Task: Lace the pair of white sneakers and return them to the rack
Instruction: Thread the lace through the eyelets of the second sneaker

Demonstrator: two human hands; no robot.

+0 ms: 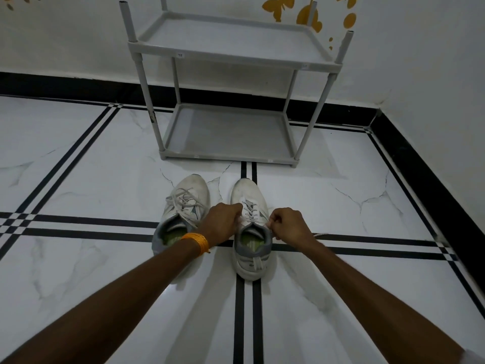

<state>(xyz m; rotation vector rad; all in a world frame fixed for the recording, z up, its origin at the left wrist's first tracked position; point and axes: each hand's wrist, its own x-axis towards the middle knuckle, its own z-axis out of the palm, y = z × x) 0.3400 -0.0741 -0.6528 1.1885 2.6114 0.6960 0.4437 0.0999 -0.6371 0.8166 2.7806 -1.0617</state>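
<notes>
Two white sneakers stand side by side on the tiled floor, toes pointing at the rack. The left sneaker (189,198) has a loose tied bow of grey-white laces. The right sneaker (249,195) has laces crossed up its tongue. My left hand (223,222) pinches a lace end at the left side of that shoe's collar. My right hand (287,224) pinches the other lace end at the right side. A free lace tip (321,235) lies on the floor beyond my right wrist. The grey two-shelf rack (231,153) stands just ahead, both shelves bare.
White walls with yellow butterfly stickers (278,7) meet in a corner at the right, with a black skirting (420,164) along the floor. The white marble floor (91,179) has black stripe lines. An orange thread band (196,241) circles my left wrist.
</notes>
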